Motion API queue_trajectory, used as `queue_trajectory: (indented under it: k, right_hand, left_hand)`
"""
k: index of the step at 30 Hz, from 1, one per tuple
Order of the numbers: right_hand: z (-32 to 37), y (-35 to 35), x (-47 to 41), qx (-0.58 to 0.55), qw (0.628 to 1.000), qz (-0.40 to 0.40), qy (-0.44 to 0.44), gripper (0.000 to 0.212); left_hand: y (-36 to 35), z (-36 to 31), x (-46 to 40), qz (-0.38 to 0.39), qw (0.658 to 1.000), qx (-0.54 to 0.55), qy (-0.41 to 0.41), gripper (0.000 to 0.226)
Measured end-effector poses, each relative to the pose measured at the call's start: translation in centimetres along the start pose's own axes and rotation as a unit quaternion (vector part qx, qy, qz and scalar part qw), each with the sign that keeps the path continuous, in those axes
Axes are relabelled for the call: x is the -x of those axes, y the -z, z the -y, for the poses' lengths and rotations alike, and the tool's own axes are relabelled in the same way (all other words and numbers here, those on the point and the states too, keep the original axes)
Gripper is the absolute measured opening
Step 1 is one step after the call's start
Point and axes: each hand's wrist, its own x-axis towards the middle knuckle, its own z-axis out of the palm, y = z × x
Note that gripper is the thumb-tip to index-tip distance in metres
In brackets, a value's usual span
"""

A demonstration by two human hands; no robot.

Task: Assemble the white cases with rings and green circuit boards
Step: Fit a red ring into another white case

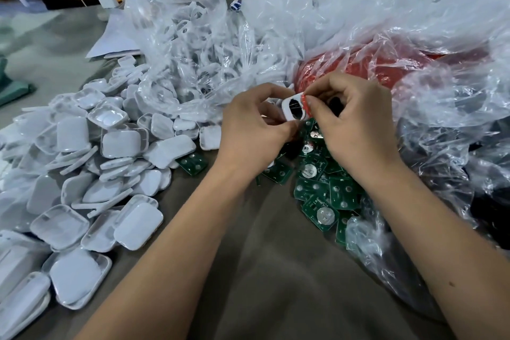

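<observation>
While the left hand (249, 130) pinched the white case (294, 107), right-hand fingertips (311, 103) clamped the red ring (304, 104) against its right edge.

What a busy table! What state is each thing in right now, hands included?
Left hand: fingers curled, holding the white case.
Right hand: pinching the red ring at the case's edge.
White case: held up, tilted, holes showing.
Red ring: at the case's right edge.
Green circuit boards: loose heap on the cloth.
White case halves: piled loose at left.
Clear bag of white parts: open.
</observation>
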Motion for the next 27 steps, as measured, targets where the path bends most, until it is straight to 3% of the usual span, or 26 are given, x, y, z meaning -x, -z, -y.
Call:
queue_trajectory:
  k: [27]
  right_hand:
    - [-0.1,-0.4,-0.1,0.094,0.99,-0.004,0.101,0.005]
  left_hand:
    - [-1.6,-0.5,0.7,-0.056,0.994,0.099,0.002,0.028]
